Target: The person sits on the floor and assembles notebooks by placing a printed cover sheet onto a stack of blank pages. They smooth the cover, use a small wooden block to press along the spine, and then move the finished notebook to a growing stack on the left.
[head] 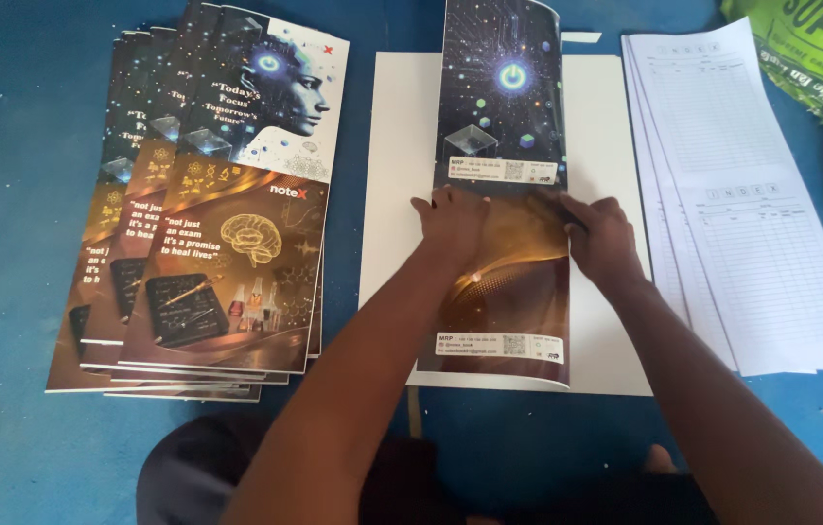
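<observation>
The glossy cover sheet [501, 194] ran lengthwise near-to-far; left hand [452, 222] and right hand [598, 236] both pressed flat across its middle, fingers spread

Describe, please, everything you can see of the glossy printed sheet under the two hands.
The glossy cover sheet lies lengthwise on white card on the blue floor. Its far half is dark with circuit patterns, its near half amber, each ending in a pale label strip. The left hand and right hand press across its middle.
</observation>
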